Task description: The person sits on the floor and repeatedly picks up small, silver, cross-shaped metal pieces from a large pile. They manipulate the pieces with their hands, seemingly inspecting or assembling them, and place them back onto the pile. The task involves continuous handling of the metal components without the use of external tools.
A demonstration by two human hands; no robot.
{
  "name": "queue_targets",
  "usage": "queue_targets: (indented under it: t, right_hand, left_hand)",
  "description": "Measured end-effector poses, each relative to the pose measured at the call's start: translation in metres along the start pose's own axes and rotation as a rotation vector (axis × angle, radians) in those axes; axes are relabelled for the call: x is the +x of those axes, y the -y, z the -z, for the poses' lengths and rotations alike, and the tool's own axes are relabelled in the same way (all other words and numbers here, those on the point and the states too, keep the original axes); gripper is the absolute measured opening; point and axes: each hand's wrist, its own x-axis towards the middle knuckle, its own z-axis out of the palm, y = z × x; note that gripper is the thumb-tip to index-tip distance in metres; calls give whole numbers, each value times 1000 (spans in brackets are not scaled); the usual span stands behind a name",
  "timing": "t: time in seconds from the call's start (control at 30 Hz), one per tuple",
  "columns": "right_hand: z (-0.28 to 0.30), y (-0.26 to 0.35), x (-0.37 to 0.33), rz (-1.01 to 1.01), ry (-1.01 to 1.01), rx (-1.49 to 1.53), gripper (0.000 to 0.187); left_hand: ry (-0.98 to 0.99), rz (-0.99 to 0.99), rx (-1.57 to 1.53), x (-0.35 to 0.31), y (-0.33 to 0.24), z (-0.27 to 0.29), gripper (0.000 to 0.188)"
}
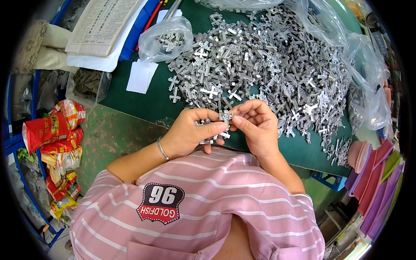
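Observation:
Near the table's front edge, a small silver cross pendant [225,116] is held upright between my two hands. My left hand [190,130] pinches it with the thumb, and several more silver crosses [212,138] lie in the curled fingers beneath. My right hand [256,125] grips the pendant's right side between thumb and fingertips. Just beyond my hands spreads a large heap of silver metal crosses [260,56] on the green tabletop [143,104].
A clear plastic bag [167,39] with small metal pieces stands at the heap's left, beside white paper slips [141,76]. Printed sheets [99,26] and a clear tub [89,84] are farther left. Plastic sheeting [364,65] borders the right side. Red packets [54,130] hang at left.

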Motion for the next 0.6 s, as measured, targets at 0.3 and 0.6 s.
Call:
queue_targets:
  t: [0.3,0.6]
  right_hand:
    - [22,-9,8,-161,140,828,26]
    - [-6,17,7,-251,25,1031,49]
  left_hand:
    - [-137,-267,-17,-4,-15,-8,26]
    - [-145,-1250,953,29,-40,-44,27]
